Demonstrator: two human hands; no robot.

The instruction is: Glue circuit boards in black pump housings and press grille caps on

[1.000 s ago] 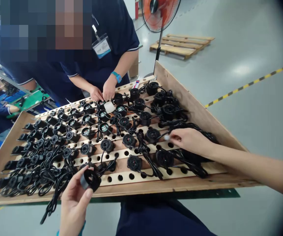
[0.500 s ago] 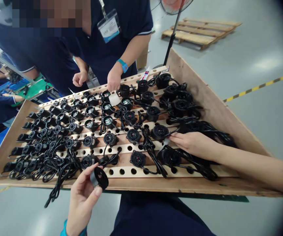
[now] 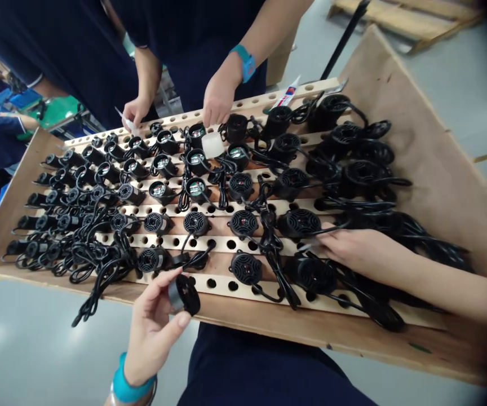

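Housing point(image 3: 185, 294), black, round and short, sits pinched between the thumb and fingers of my left hand point(image 3: 156, 322), just above the near wall point(image 3: 247, 317) of the wooden tray. That makes my left hand the nearer one by far; from my right hand point(image 3: 349, 246), the piece lies well off to the left and closer to my body, with a stretch of the tray between.

Its smooth outer wall faces left, toward my palm, and its dark face points right, a little toward me. So its short axis runs roughly left to right, slightly tilted, while its broad width stands nearly upright between my thumb below and fingers above. What sits inside that face is too dark for me to tell. Just beyond it lies the nearest pale strip point(image 3: 213, 283) with its row of holes, slanting down to the right; I see a gap in depth there but cannot judge it.

My right hand has its fingers drawn together, pinching a pale piece point(image 3: 310, 246) too blurred to name, which points left. Those fingertips are just beside a grille-faced unit point(image 3: 299, 223), whose face is turned upward.
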